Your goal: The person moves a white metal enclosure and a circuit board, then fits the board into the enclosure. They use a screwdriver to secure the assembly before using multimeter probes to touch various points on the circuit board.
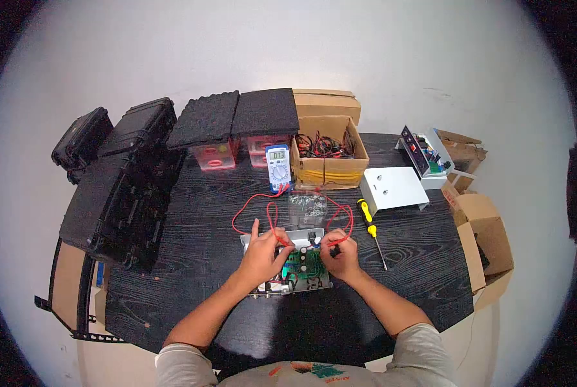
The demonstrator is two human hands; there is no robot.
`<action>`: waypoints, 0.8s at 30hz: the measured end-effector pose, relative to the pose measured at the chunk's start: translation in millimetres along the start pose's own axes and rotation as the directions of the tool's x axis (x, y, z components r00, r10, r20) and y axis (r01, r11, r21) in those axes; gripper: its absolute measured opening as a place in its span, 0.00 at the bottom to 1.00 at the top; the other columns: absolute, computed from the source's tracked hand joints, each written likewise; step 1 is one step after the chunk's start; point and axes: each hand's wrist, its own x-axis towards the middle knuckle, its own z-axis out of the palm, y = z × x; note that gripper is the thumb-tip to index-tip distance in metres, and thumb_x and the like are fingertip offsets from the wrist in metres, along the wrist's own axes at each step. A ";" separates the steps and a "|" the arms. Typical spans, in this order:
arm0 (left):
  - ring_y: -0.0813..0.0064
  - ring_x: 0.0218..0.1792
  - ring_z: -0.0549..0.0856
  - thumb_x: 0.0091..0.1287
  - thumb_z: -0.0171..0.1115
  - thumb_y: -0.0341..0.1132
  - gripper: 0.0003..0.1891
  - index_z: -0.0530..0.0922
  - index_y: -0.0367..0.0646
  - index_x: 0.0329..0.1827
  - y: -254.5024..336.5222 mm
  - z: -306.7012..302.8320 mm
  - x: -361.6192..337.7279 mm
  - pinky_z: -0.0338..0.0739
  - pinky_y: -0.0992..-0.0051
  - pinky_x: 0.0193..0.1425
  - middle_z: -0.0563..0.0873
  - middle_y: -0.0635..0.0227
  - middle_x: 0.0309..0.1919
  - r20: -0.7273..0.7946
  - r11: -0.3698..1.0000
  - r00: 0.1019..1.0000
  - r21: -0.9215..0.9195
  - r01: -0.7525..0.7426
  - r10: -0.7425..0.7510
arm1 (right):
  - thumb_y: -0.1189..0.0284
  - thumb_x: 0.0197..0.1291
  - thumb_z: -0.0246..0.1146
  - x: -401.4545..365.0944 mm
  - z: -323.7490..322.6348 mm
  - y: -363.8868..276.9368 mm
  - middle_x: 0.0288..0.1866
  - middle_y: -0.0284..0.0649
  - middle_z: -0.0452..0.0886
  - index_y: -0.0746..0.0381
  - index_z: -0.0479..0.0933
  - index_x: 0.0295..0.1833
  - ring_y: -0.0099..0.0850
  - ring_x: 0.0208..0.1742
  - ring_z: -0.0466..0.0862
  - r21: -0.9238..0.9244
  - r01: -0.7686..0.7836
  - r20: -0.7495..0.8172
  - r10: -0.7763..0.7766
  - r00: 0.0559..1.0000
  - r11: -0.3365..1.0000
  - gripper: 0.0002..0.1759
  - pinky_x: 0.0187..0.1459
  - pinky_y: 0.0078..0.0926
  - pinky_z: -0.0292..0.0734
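Note:
An open metal housing (319,287) with a green circuit board (311,266) lies on the table in front of me. My left hand (263,257) pinches a red test probe over the board's left side, index finger raised. On the right, my closed right hand (342,256) grips another test probe, with a red lead (351,222) looping above it; the fingers mostly hide this probe. Both tips are too small to place exactly. Behind the housing, a blue and white multimeter (279,171) leans upright, its display seeming to read 073. The leads run from its lower sockets.
A yellow and black screwdriver (372,227) lies right of my right hand, before a white metal cover (397,189). Behind stand a clear plastic bag (308,209), a cardboard box (330,176) of cables and another opened device (430,158). Black cases (117,193) occupy the left.

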 end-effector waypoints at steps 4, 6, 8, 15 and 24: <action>0.56 0.52 0.88 0.69 0.72 0.34 0.09 0.79 0.45 0.46 -0.7 0.8 -0.6 0.47 0.31 0.83 0.88 0.64 0.43 -0.009 1.000 1.000 0.000 -0.009 0.009 | 0.87 0.57 0.69 -2.3 0.8 4.1 0.39 0.41 0.83 0.62 0.81 0.45 0.28 0.35 0.87 0.030 -0.006 0.005 0.006 1.000 1.000 0.13 0.34 0.23 0.82; 0.56 0.52 0.88 0.69 0.72 0.34 0.10 0.79 0.45 0.46 -2.0 1.4 -0.6 0.48 0.32 0.83 0.88 0.64 0.43 -0.008 1.000 1.000 0.007 -0.009 0.009 | 0.87 0.57 0.69 -2.2 1.1 4.5 0.39 0.41 0.83 0.62 0.81 0.46 0.28 0.36 0.88 0.029 0.006 0.002 -0.006 1.000 1.000 0.13 0.34 0.22 0.82; 0.56 0.52 0.88 0.69 0.72 0.34 0.10 0.79 0.44 0.47 -2.0 0.8 -0.6 0.48 0.32 0.83 0.88 0.64 0.44 0.004 1.000 1.000 0.016 -0.001 0.001 | 0.87 0.57 0.69 -2.8 2.2 5.4 0.39 0.41 0.83 0.62 0.81 0.46 0.29 0.36 0.88 0.034 -0.003 -0.002 0.003 1.000 0.999 0.13 0.35 0.23 0.82; 0.57 0.57 0.87 0.71 0.70 0.34 0.09 0.79 0.46 0.48 -3.0 0.5 -1.7 0.46 0.36 0.84 0.87 0.66 0.44 0.004 1.000 1.000 -0.004 -0.024 0.024 | 0.85 0.57 0.69 -2.5 2.7 2.1 0.38 0.40 0.83 0.61 0.81 0.45 0.29 0.35 0.87 -0.014 -0.013 -0.012 0.013 1.000 1.000 0.12 0.35 0.25 0.81; 0.59 0.57 0.87 0.72 0.70 0.35 0.08 0.80 0.46 0.47 -3.5 1.0 -1.8 0.49 0.37 0.84 0.87 0.66 0.45 0.002 0.999 0.999 0.017 -0.035 0.035 | 0.86 0.57 0.68 -0.8 2.0 0.7 0.37 0.40 0.83 0.61 0.81 0.43 0.27 0.31 0.85 -0.025 -0.019 -0.001 0.019 1.000 1.000 0.11 0.33 0.24 0.78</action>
